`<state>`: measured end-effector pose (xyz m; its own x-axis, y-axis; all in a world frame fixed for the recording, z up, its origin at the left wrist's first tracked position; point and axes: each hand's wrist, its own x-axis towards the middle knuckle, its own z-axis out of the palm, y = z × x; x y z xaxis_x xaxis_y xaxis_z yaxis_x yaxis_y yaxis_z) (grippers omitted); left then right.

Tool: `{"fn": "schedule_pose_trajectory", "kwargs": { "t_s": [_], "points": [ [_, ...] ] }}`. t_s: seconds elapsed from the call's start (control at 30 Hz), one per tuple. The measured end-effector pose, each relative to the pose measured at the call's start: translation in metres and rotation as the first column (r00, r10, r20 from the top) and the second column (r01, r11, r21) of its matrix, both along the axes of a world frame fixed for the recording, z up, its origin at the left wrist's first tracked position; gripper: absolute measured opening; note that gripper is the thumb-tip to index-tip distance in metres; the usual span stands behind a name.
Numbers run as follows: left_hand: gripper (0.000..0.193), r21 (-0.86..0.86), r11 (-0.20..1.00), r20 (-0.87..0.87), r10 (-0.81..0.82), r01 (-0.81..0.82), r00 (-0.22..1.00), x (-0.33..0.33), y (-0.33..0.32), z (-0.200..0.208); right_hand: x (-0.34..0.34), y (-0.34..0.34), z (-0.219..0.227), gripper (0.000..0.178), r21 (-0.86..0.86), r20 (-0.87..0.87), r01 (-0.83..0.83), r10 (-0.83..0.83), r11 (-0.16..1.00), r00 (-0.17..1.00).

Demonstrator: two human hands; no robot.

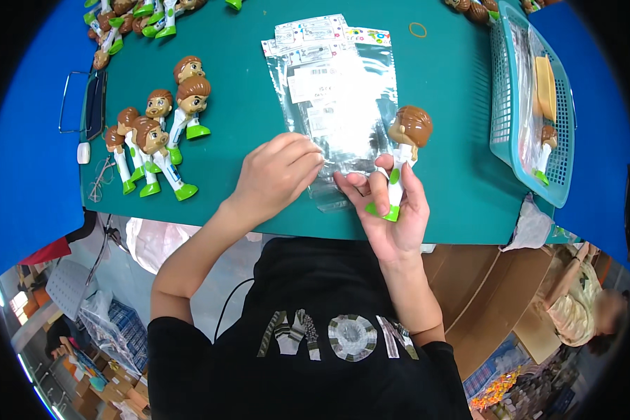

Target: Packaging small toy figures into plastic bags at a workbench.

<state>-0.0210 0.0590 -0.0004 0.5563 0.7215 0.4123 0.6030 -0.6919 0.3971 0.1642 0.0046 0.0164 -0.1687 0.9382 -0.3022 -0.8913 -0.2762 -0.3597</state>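
Observation:
My right hand (399, 217) is closed round the white body of a toy figure (414, 127) with a big brown-haired head and a green base. The figure stands nearly upright in it, head up, facing left. My left hand (276, 175) has its fingers pinched together at the near left edge of a clear plastic bag (336, 150). That bag lies on a stack of clear bags with printed headers (311, 31) and white labels. Glare hides part of the plastic. My right fingertips come close to the bag's near edge.
Several similar figures (154, 136) stand on the green table (238, 91) at left, and more lie in a heap (143, 17) at far left. A teal basket (499, 126) at right holds plastic, a yellow piece (545, 87) and a figure. A rubber band (418, 29) lies at the back.

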Motion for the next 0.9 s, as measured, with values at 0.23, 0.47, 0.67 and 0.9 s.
{"fn": "schedule_pose_trajectory", "kwargs": {
  "t_s": [0.23,0.47,0.67,0.9],
  "points": [
    [0.017,-0.046,0.997,-0.003,-0.059,0.058,0.998,0.006,0.004,0.001,-0.012,0.015,-0.004,0.038,-0.025,0.012,0.051,-0.051,0.998,0.999],
    [0.017,-0.016,0.998,-0.016,-0.061,0.061,0.998,0.002,0.006,0.007,-0.003,0.019,0.006,0.036,-0.009,0.112,0.082,-0.081,0.997,0.99],
    [0.016,-0.092,0.988,-0.156,-0.136,0.122,0.978,0.0,0.015,0.011,0.009,0.005,0.006,0.036,0.004,0.077,0.104,-0.104,0.995,0.992],
    [0.02,0.055,0.983,0.025,-0.18,0.178,0.983,0.026,0.002,0.018,-0.008,0.011,0.005,0.036,0.005,0.089,0.086,-0.086,0.996,0.992]
  ]
}}
